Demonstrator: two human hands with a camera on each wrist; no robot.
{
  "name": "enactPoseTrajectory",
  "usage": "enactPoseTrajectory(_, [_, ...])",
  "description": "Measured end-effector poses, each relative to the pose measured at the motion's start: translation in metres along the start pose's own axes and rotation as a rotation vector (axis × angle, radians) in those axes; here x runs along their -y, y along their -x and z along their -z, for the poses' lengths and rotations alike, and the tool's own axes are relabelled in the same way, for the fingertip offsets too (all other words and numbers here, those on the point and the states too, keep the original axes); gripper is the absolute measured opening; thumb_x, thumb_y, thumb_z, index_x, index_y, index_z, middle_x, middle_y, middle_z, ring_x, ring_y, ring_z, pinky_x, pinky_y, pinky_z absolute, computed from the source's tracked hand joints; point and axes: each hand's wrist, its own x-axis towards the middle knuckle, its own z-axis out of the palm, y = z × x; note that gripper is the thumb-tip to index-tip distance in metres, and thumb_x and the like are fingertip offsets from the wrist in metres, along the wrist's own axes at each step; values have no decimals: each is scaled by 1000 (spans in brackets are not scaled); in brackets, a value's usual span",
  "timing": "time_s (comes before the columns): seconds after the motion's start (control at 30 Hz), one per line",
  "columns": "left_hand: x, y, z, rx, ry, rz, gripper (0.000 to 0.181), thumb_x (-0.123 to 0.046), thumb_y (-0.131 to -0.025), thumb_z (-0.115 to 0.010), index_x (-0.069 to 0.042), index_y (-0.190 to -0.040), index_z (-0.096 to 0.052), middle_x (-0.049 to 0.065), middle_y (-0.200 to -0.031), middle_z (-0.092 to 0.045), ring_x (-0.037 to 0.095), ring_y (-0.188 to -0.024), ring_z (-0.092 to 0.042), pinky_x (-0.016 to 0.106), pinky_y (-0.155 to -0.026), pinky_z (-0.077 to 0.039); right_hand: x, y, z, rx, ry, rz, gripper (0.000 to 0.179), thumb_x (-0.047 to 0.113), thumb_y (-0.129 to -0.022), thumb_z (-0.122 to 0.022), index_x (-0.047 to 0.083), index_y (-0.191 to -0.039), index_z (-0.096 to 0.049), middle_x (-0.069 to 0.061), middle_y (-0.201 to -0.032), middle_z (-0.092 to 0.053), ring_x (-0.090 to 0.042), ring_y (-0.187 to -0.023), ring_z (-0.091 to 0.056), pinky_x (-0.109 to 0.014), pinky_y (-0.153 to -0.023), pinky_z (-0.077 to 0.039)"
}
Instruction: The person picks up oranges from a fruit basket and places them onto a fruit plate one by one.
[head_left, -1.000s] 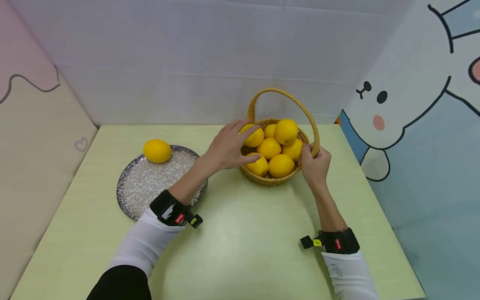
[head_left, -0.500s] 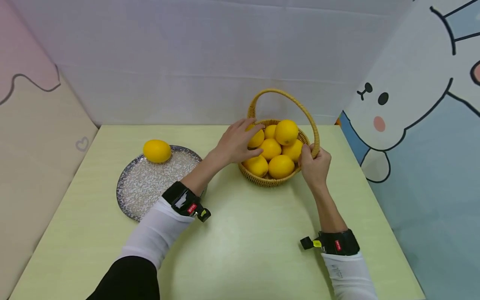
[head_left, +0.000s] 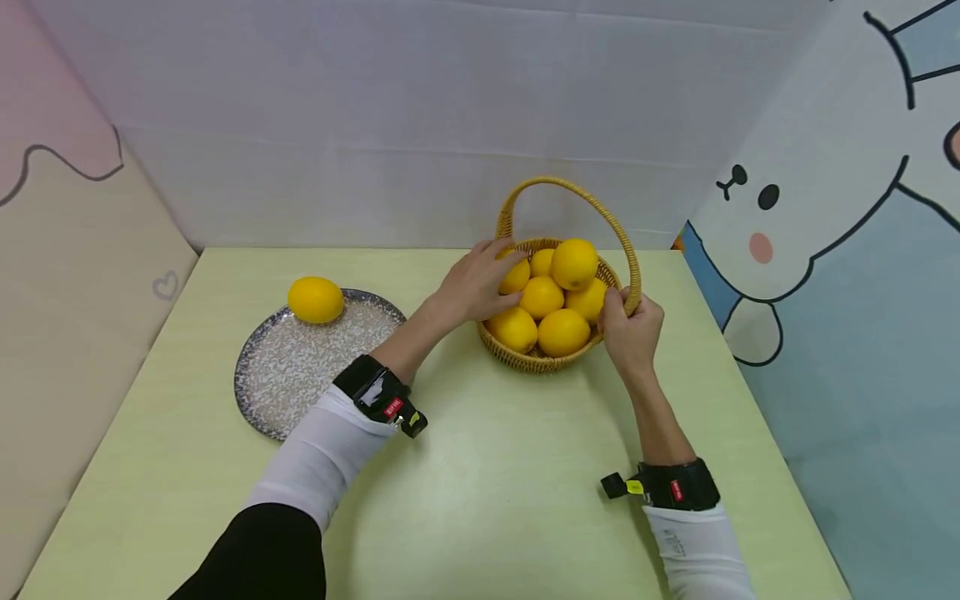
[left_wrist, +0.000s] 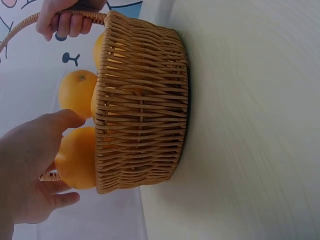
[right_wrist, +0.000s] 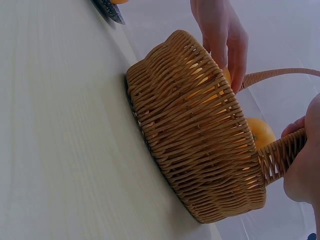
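A round wicker basket (head_left: 517,361) with a tall arched handle stands at the back of the table, filled with several oranges (head_left: 564,332) that look yellow in the head view. My left hand (head_left: 477,287) reaches over the basket's left side. Its thumb and fingers lie around an orange (left_wrist: 77,159) at the rim, as the left wrist view shows; part of that fruit is hidden by the hand. At the basket's right side, my right hand (head_left: 633,331) grips the base of the handle (right_wrist: 282,154).
Left of the basket lies a speckled plate (head_left: 300,379) with a dark rim, partly behind my left forearm. One single orange (head_left: 316,300) rests at its far edge. A white wall stands behind the pale table (head_left: 510,483), with cartoon-printed walls at both sides.
My left hand has moved slightly right and closer around the orange at the basket's left rim. My right hand stays on the handle. Basket and plate have not moved.
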Motion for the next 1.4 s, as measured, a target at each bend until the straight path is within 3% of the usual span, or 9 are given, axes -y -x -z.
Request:
enactPoseTrajectory(0.33, [1, -1, -1, -15, 41, -10, 60, -23, -98, -67, -14, -155, -50, 15, -160, -39, 34, -142, -35, 48, -111, -43, 0, 0, 1, 2, 7, 9, 44, 2, -101, -56, 3, -58, -48, 2, -45, -48, -13, -34, -37, -20, -27, -24])
enactPoseTrajectory(1.03, [5, 0, -6, -66, 108, -60, 56, -19, -98, -69, -11, -151, -54, 17, -155, -43, 36, -138, -38, 48, -115, -37, -1, 0, 1, -2, 5, 8, 44, 4, -101, -57, 2, -58, -48, 4, -45, -49, -12, -34, -38, -19, -28, -25])
enactPoseTrajectory(1.33, [8, 3, -6, -105, 117, -86, 54, -17, -97, -70, -8, -148, -57, 19, -153, -46, 34, -138, -40, 48, -116, -35, 28, 5, -5, 11, 9, 29, 46, 3, -102, -54, -3, -57, -45, 5, -45, -48, -6, -34, -36, -17, -30, -23])
enactPoseTrajectory(1.4, [8, 5, -5, -116, 127, -92, 53, -17, -97, -70, -7, -148, -58, 19, -152, -47, 34, -138, -40, 48, -116, -35, 24, 4, -4, 12, 10, 25, 47, 5, -102, -55, -3, -57, -45, 5, -45, -48, -7, -34, -36, -17, -29, -23])
